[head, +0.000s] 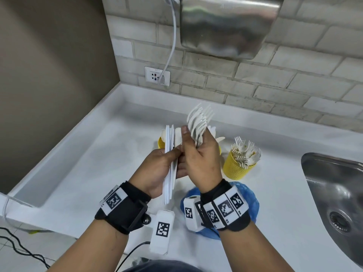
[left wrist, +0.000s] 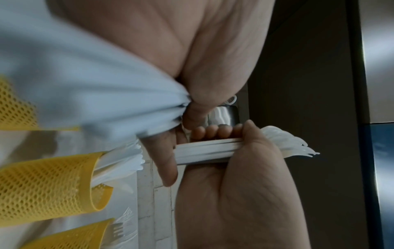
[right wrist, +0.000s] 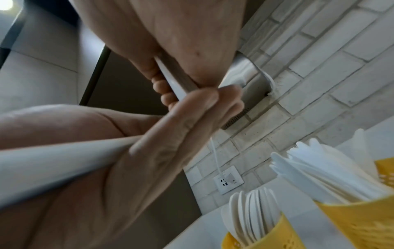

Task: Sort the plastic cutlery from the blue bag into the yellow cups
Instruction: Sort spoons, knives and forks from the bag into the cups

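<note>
My left hand (head: 159, 165) grips a stack of flat white plastic cutlery (head: 169, 154), seen edge-on, so its type is unclear. Touching it, my right hand (head: 198, 160) holds a bunch of white forks (head: 198, 120), tines up; the left wrist view shows its fingers curled round the fork handles (left wrist: 202, 151). Behind the hands stand three yellow mesh cups: one with forks (head: 234, 167) at the right, one with spoons (right wrist: 268, 235) at the left, one with knives (right wrist: 362, 219) between them. The crumpled blue bag (head: 247, 199) lies under my right wrist.
A steel sink (head: 334, 193) is set in the white counter (head: 98, 163) at the right. On the brick wall hang a steel hand dryer (head: 225, 26) and a socket (head: 157, 76) with a white cable. A brown wall closes the left side.
</note>
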`<action>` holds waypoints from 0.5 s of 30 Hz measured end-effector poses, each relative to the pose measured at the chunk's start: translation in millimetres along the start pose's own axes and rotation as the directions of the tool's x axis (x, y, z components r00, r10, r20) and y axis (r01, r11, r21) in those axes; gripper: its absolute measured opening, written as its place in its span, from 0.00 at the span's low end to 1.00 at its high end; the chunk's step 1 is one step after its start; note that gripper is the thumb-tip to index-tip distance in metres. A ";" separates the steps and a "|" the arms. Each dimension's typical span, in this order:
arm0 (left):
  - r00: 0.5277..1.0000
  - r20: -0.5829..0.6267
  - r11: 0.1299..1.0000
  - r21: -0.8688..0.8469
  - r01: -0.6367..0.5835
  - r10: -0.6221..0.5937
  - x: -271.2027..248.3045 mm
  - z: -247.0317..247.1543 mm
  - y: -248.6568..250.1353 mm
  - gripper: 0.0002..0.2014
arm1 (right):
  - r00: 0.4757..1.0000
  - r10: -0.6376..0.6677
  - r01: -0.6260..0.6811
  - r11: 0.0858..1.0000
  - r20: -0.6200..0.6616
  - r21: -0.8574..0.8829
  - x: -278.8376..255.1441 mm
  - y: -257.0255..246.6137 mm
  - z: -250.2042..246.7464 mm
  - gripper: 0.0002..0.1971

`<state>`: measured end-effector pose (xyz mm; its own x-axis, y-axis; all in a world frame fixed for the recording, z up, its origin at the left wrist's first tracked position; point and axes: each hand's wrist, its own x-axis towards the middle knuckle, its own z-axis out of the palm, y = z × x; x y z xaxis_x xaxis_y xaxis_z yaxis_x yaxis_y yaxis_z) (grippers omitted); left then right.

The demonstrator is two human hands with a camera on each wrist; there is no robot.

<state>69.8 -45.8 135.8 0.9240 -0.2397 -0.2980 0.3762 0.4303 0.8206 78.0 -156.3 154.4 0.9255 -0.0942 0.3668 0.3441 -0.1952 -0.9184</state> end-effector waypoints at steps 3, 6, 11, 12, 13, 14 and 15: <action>0.999 -0.032 1.000 -0.013 -0.001 0.000 0.0 -2.0 -1.7 0.16 | 0.996 -0.087 0.084 0.991 -0.028 -0.107 -0.7 3.7 -0.6 0.05; 0.998 -0.051 0.999 -0.040 -0.027 0.025 1.2 -4.7 -3.2 0.17 | 0.996 -0.089 0.085 0.985 -0.019 -0.153 2.0 10.4 -10.6 0.08; 0.994 -0.092 0.998 -0.018 -0.061 0.059 -2.4 -7.4 0.8 0.15 | 0.992 0.120 -0.121 0.992 0.040 0.024 1.3 9.9 -34.0 0.08; 0.994 -0.087 0.998 0.002 -0.065 0.065 -3.7 -7.2 1.3 0.15 | 0.985 0.166 -0.169 0.983 0.050 0.067 0.4 7.6 -37.8 0.08; 0.994 -0.082 0.997 0.023 -0.070 0.071 -4.8 -6.8 1.4 0.15 | 0.981 0.188 -0.192 0.976 0.048 0.104 0.1 5.6 -41.6 0.08; 0.994 -0.077 0.996 0.046 -0.074 0.077 -5.8 -6.8 1.3 0.15 | 0.980 0.195 -0.197 0.971 0.030 0.137 -0.3 3.3 -45.7 0.09; 0.994 -0.067 0.994 0.073 -0.077 0.082 -6.8 -6.9 0.7 0.15 | 0.982 0.191 -0.188 0.969 -0.002 0.162 -0.5 1.5 -50.1 0.09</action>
<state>64.3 -37.8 135.1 0.9541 -0.1452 -0.2618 0.2982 0.3832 0.8742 70.1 -205.4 160.2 0.9740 -0.1315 0.1847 0.1845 -0.0134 -0.9827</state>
